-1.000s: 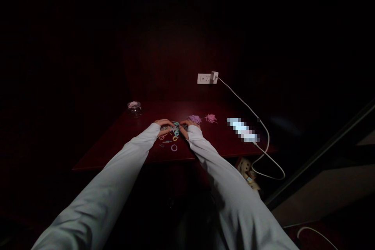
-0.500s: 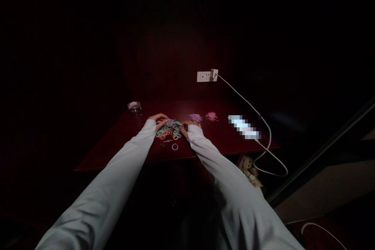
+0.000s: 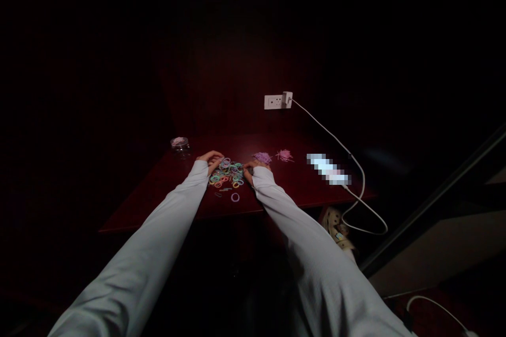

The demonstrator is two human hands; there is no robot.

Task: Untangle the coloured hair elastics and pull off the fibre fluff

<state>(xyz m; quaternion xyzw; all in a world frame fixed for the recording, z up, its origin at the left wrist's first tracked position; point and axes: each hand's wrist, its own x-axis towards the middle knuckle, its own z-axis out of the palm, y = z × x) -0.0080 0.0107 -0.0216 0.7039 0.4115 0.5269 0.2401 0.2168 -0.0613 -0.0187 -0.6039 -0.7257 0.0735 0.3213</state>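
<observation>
A spread of small coloured rubber rings (image 3: pixel 227 174) lies on the dark red table (image 3: pixel 158 195). My left hand (image 3: pixel 209 158) rests at the left edge of the rings, fingers curled toward them. On the right edge of the spread sits my right hand (image 3: pixel 253 168), fingers bent down onto the table. A single purple ring (image 3: pixel 235 197) lies apart, nearer to me. Both arms wear pale long sleeves. What the fingers hold, if anything, is too small and dim to make out.
A small clear jar (image 3: pixel 179 144) with pink contents stands at the back left. Purple (image 3: pixel 262 157) and pink (image 3: pixel 284 155) heaps lie right of my hands. A lit phone (image 3: pixel 328 168) is cabled to a wall socket (image 3: pixel 278 101). The room is very dark.
My hands have drawn apart from the middle of the pile, uncovering the spread of coloured rings between them.
</observation>
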